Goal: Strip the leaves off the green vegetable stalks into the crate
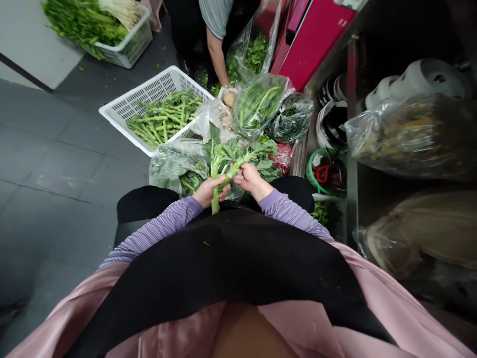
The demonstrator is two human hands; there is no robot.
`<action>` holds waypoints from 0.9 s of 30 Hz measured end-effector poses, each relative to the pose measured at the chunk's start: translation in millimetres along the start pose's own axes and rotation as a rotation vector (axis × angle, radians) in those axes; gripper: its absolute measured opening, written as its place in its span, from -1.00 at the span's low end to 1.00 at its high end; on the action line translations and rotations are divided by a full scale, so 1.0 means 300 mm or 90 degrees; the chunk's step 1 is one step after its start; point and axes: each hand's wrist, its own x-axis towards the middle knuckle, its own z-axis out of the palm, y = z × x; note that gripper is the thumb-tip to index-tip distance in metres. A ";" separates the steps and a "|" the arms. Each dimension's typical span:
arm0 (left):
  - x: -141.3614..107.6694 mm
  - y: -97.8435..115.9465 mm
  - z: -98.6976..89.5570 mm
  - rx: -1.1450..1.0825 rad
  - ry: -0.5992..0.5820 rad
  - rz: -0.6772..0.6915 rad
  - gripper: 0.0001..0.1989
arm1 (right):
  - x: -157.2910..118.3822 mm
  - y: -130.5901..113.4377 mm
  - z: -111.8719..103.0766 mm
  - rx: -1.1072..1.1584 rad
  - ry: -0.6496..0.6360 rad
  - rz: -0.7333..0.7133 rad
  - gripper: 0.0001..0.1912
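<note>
Leafy green stalks (215,164), like Chinese broccoli, are held up just in front of my lap. My left hand (210,192) is closed around them low down, with a thick stem end sticking out below the fingers. My right hand (252,180) is closed at a second thick stalk (242,161) that slants up to the right; its fingertips are partly hidden. Below and behind my hands lie an open plastic bag of greens (179,161) and loose leaves (266,166). Beyond them stands a white slotted basket (121,107) with many trimmed green stems (164,119) in it.
Opposite me, another person's arm (216,54) reaches down among bagged greens (259,104). A second white basket (128,52) of leafy vegetables stands at the far left. On the right are a green basket (311,174), a shelf post (352,149) and a bagged bundle (406,134).
</note>
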 end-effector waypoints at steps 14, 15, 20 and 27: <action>0.045 -0.034 0.013 0.137 0.347 0.270 -0.56 | -0.005 0.034 0.025 -0.110 0.037 -0.284 -0.69; 0.044 -0.036 0.015 0.109 0.327 0.258 -0.55 | 0.000 0.044 0.031 -0.114 0.024 -0.280 -0.69; 0.022 0.001 -0.017 -0.032 0.318 0.212 -0.53 | -0.002 0.088 0.029 -0.143 -0.068 -0.180 -0.69; 0.095 0.404 -0.132 -0.021 0.499 0.383 -0.77 | -0.014 0.084 -0.016 -0.065 0.010 -0.127 -0.67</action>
